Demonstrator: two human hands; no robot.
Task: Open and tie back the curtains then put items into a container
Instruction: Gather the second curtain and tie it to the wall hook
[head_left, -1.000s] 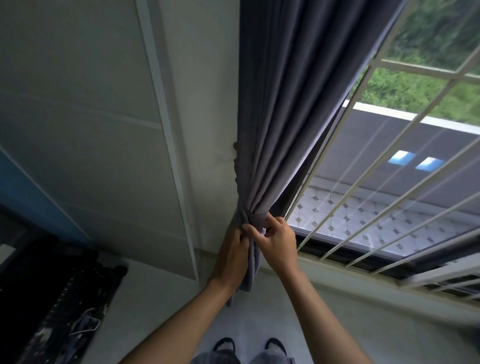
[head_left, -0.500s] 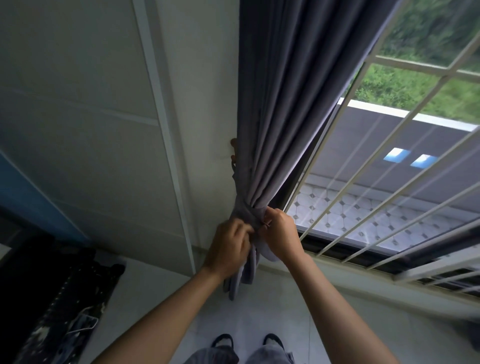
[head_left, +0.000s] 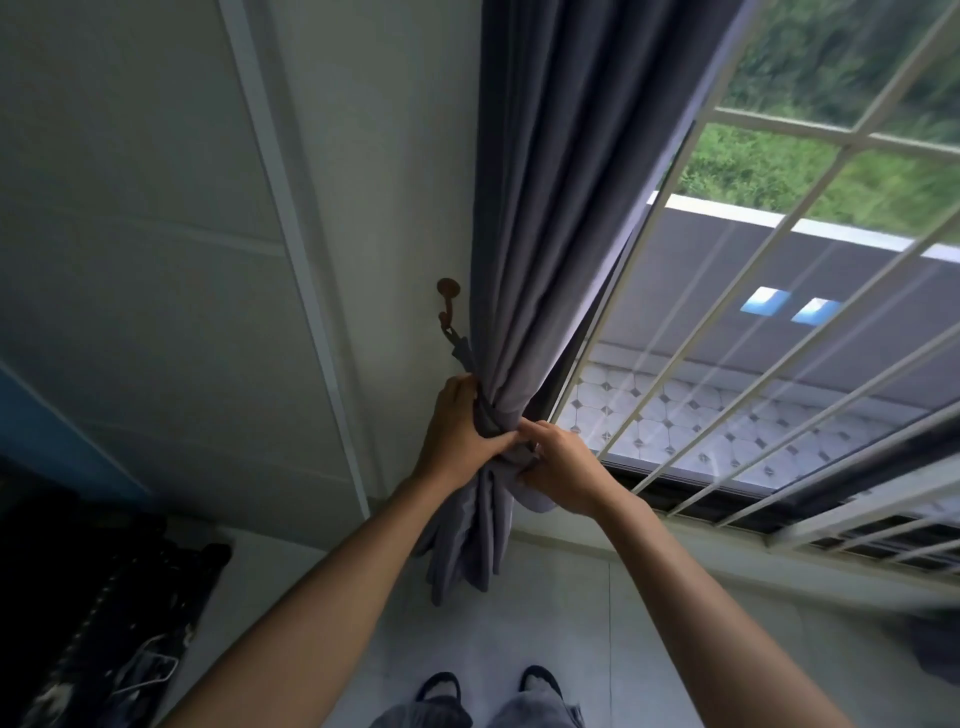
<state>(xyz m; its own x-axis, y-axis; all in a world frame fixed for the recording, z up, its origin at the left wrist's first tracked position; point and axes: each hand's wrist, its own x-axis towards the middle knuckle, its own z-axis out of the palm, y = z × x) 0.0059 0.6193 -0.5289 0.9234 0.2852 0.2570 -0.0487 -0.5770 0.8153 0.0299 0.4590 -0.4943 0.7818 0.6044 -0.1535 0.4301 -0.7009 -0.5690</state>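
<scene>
A grey curtain (head_left: 550, 218) hangs gathered at the left side of the window. A matching fabric tie-back (head_left: 485, 415) wraps the bunch at waist height and runs up to a brown wall hook (head_left: 448, 301). My left hand (head_left: 457, 436) clasps the left side of the gathered bunch over the tie-back. My right hand (head_left: 563, 470) pinches the fabric on the right side of the same bunch. The two hands touch at the front of the bundle. The curtain's loose tail (head_left: 462, 545) hangs below my hands.
White window bars (head_left: 737, 322) cover the glass to the right, above the sill (head_left: 727, 551). A pale wall panel with a white strip (head_left: 291, 249) stands at left. Dark clutter (head_left: 98, 613) lies on the floor at lower left. My feet (head_left: 488, 686) stand on pale tiles.
My hands have slid up and closed around the bunched curtain. The view has shifted, so the wall hook and the tie-back running to it now show clearly.
</scene>
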